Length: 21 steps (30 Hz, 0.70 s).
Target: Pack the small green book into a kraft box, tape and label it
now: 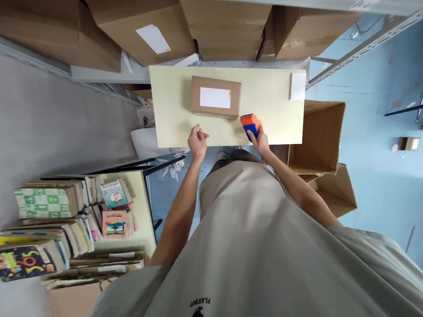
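A closed brown cardboard box (197,89) with a white label (215,98) on top lies on the cream tabletop (173,127). My right hand (260,139) is wrapped round an orange and blue tape dispenser (250,124), held at the table's front part, just right of the box's near corner. In front of the box's near left side, my left hand (197,141) hovers by the table's front edge. Its fingers are loosely bent and apart, with nothing in them, and it does not touch the box.
A white stack of paper or labels (297,86) sits at the table's right end. Behind stands a shelf with several large cartons (226,32). Open cartons (322,134) are at the right. Piled books (116,223) fill a side table at the left.
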Tool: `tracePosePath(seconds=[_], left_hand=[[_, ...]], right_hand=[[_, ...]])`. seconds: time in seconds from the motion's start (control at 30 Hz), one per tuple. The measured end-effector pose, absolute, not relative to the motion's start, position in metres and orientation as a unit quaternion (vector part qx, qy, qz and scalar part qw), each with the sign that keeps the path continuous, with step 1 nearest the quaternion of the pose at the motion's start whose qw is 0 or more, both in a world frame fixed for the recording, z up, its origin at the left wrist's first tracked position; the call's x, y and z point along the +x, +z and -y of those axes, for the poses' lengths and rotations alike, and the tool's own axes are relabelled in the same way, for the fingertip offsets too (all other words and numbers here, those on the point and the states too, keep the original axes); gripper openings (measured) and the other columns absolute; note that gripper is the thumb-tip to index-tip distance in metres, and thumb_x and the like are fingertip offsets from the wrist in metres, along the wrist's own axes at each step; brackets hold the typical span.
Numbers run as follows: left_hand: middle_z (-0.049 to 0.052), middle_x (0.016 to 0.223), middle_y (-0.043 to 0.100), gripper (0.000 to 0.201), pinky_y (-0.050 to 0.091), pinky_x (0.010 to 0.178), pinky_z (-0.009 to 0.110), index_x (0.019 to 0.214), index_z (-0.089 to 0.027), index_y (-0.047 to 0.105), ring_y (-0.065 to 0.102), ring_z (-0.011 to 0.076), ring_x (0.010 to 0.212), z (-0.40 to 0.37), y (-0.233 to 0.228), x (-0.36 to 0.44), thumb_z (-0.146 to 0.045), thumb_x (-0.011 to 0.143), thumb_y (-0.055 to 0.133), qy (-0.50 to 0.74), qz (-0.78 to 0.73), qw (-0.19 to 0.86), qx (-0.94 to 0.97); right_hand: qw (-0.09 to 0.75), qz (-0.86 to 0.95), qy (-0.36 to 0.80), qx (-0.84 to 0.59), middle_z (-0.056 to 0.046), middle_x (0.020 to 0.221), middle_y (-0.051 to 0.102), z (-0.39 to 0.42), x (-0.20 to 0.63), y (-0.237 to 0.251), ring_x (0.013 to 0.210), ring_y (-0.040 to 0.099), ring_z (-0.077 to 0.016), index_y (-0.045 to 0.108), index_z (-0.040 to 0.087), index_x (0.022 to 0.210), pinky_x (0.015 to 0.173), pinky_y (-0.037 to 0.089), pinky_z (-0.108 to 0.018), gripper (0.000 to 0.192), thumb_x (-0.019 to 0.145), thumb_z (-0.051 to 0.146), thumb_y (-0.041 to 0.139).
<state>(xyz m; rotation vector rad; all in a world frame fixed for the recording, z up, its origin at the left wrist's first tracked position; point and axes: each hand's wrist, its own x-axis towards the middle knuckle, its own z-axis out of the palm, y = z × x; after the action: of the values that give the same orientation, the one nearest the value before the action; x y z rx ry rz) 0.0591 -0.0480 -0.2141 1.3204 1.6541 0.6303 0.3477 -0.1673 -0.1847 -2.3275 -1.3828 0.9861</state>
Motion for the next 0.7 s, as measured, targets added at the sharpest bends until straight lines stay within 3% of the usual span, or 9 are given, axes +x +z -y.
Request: tracePosePath(seconds=[0.07,0.13,0.2,0.57,0.7], left_hand=[[0.014,0.129,0.091,0.051,0.07,0.109,0.04,0.161,-0.021,0.069,0.088,0.0229,0.107,0.076,-0.215,0.063,-0.023,0.113,0.052,0.25,-0.615,0.487,0.568],[0.017,0.153,0.083,0.058,0.071,0.111,0.042,0.161,-0.023,0.07,0.086,0.0253,0.125,0.099,-0.214,0.071,-0.019,0.104,0.059,0.245,-0.55,0.507,0.617],[0.019,0.163,0.077,0.062,0.07,0.114,0.045,0.159,-0.023,0.073,0.082,0.029,0.139,0.115,-0.211,0.078,-0.019,0.097,0.067,0.24,-0.489,0.512,0.664],[0.015,0.158,0.08,0.045,0.071,0.114,0.047,0.15,-0.026,0.079,0.075,0.0324,0.146,0.136,-0.155,0.092,-0.031,0.105,0.079,0.24,-0.39,0.496,0.738],[0.011,0.136,0.086,0.023,0.07,0.11,0.047,0.129,-0.027,0.085,0.077,0.0311,0.135,0.137,-0.141,0.103,-0.038,0.11,0.079,0.245,-0.383,0.479,0.751]], right_hand=[[0.085,0.465,0.347,-0.81,-0.034,0.134,0.082,0.194,0.352,-0.182,0.119,0.081,-0.0477,0.042,0.004,0.175,0.103,0.064,-0.054,0.107,0.114,0.09,0.029],[0.052,0.489,0.352,-0.797,-0.035,0.132,0.082,0.215,0.353,-0.178,0.118,0.081,-0.0494,0.047,0.005,0.169,0.104,0.064,-0.058,0.106,0.111,0.093,0.034],[0.034,0.53,0.345,-0.774,-0.036,0.132,0.081,0.229,0.353,-0.173,0.12,0.08,-0.0496,0.054,0.008,0.162,0.106,0.064,-0.06,0.103,0.11,0.096,0.035],[0.025,0.679,0.32,-0.661,-0.033,0.139,0.079,0.245,0.376,-0.132,0.136,0.076,-0.047,0.062,0.015,0.154,0.123,0.06,-0.065,0.095,0.115,0.092,0.024],[0.027,0.699,0.332,-0.633,-0.032,0.141,0.078,0.238,0.391,-0.119,0.14,0.073,-0.0479,0.063,0.016,0.153,0.125,0.059,-0.067,0.094,0.114,0.094,0.028]])
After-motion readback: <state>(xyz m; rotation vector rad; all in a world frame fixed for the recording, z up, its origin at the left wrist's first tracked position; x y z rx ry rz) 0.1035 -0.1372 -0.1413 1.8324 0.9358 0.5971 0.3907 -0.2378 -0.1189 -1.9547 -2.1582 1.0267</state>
